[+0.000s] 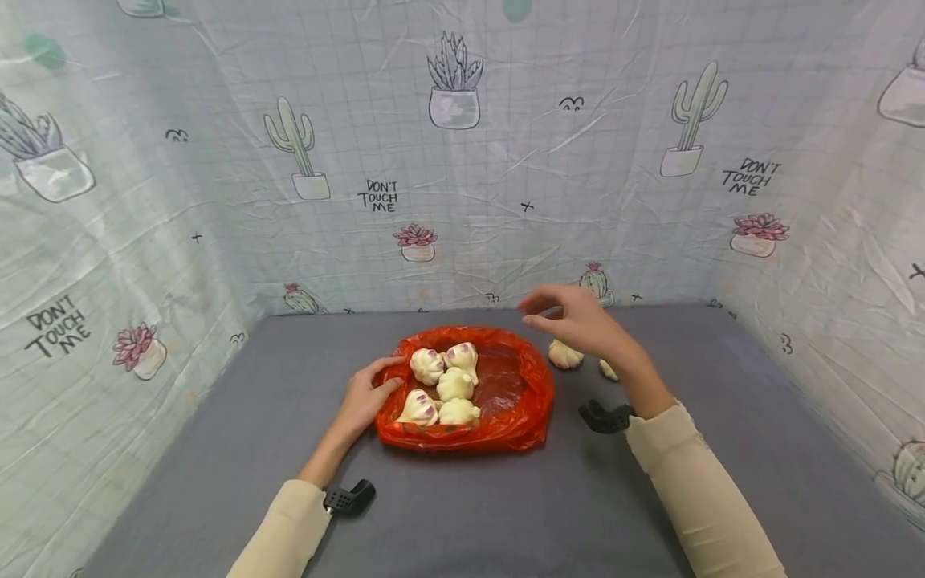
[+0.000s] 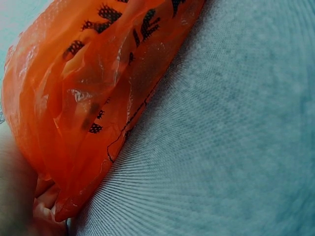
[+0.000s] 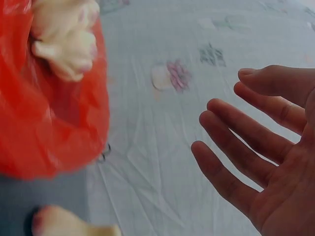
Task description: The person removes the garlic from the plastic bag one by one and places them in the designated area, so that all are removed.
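A red plastic bag (image 1: 535, 393) lies with its mouth up and its rim spread on the grey table. Inside it, mostly toward the left, sit several garlic bulbs (image 1: 455, 384). My left hand (image 1: 364, 395) grips the bag's left edge; its fingers are partly hidden behind the plastic in the left wrist view. My right hand (image 1: 574, 317) hovers above the table beyond the bag's right side. Its fingers are loosely extended, with nothing in them, as the right wrist view also shows. Beneath it lies a garlic bulb (image 1: 565, 356), with another pale bulb (image 1: 609, 369) partly hidden by the wrist.
A grey cloth-covered table (image 1: 477, 514) spreads around the bag. Behind it and at both sides hangs a pale curtain (image 1: 506, 160) printed with potted cacti, touching the table's far edge.
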Motion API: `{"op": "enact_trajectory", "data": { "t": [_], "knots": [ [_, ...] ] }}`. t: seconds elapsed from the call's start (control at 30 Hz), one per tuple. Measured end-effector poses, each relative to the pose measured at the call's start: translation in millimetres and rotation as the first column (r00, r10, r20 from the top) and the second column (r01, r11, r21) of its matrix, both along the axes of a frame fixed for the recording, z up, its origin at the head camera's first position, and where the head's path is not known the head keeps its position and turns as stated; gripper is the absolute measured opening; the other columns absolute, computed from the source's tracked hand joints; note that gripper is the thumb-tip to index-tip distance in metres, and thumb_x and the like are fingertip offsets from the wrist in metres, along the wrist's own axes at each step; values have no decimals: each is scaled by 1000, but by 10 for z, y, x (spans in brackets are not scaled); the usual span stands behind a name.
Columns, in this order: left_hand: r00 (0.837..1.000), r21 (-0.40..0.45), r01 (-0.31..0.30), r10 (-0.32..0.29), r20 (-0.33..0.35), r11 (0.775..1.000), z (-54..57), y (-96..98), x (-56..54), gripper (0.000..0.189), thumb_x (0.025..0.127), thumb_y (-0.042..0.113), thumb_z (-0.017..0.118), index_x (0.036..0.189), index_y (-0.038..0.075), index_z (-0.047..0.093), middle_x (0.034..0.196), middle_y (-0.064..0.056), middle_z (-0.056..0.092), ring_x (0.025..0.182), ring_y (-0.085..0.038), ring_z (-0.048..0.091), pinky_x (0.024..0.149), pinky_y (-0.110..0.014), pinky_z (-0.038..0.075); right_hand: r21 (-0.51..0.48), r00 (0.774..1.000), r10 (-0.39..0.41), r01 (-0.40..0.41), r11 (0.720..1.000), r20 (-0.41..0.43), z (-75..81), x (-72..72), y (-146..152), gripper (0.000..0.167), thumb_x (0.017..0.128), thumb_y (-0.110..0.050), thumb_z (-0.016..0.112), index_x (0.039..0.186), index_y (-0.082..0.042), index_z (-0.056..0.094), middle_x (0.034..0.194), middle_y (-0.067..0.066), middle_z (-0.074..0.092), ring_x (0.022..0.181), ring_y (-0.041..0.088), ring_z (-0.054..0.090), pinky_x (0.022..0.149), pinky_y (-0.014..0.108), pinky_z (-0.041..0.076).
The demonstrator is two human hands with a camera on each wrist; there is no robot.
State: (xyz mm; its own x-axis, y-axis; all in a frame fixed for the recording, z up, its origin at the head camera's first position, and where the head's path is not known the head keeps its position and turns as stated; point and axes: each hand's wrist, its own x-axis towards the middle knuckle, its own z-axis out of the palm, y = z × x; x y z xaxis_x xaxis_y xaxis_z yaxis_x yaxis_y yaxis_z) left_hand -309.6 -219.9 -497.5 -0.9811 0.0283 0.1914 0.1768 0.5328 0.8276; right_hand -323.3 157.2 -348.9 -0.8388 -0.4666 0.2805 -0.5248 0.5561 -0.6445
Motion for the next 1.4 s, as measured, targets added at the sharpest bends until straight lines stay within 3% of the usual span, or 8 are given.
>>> {"op": "enact_trajectory", "data": {
  "t": [0.2, 0.37, 0.67, 0.83, 0.97, 1.17, 1.4],
  "knots": [
    [1000, 10, 1, -1, 7, 1000, -24, -1, -3, 39, 97, 14, 67, 136, 19, 69, 147, -14, 61, 142, -34, 52, 117, -55, 41, 76, 993, 118, -118, 990, -3, -10, -114, -345, 26, 98, -19, 70, 121, -9, 72, 119, 11, 75, 111, 27, 71, 95, 46, 60],
    [1000, 13, 2, -2, 13, 1000, -30, 4, -5, 39, 97, 14, 68, 136, 19, 69, 149, -15, 59, 142, -35, 52, 116, -54, 42, 161, 977, 200, -209, 965, 71, -38, -221, -564, 26, 96, -20, 71, 121, -11, 73, 120, 10, 76, 110, 24, 72, 96, 43, 59],
    [1000, 8, 5, -5, 0, 1000, -11, 17, -1, 40, 96, 12, 67, 135, 19, 69, 148, -14, 60, 139, -34, 55, 114, -53, 44, 274, 900, 343, -413, 869, 269, -139, -329, -767, 32, 91, -10, 75, 121, -3, 71, 119, 14, 75, 113, 29, 71, 95, 38, 59],
    [1000, 7, 3, -3, 0, 1000, -15, 6, -4, 40, 96, 12, 67, 136, 19, 69, 148, -14, 60, 139, -34, 55, 113, -53, 44, 327, 888, 349, -440, 837, 301, -237, -349, -845, 29, 87, -6, 79, 116, -4, 73, 116, 11, 75, 112, 32, 72, 89, 32, 60],
    [1000, 10, 0, 0, -5, 1000, -12, 3, -2, 40, 96, 12, 68, 135, 18, 69, 147, -14, 61, 139, -33, 55, 114, -52, 44, 338, 886, 359, -448, 828, 294, -292, -347, -903, 24, 86, -5, 80, 109, -9, 75, 112, 4, 76, 106, 23, 74, 87, 29, 60],
    [1000, -8, 1, -1, -4, 1000, -24, -6, -2, 40, 96, 13, 68, 135, 18, 69, 147, -14, 61, 141, -34, 53, 116, -53, 42, 332, 893, 372, -442, 833, 254, -349, -331, -992, 17, 85, -8, 81, 101, -12, 77, 105, 0, 78, 100, 14, 73, 86, 27, 59],
    [1000, 2, -2, 2, 5, 1000, -24, -15, -3, 39, 97, 15, 68, 136, 20, 68, 148, -14, 60, 140, -34, 54, 115, -54, 43, 324, 903, 365, -424, 846, 227, -380, -324, -1081, 16, 86, -12, 83, 102, -14, 78, 101, -1, 79, 97, 11, 74, 82, 24, 59]
  ]
}}
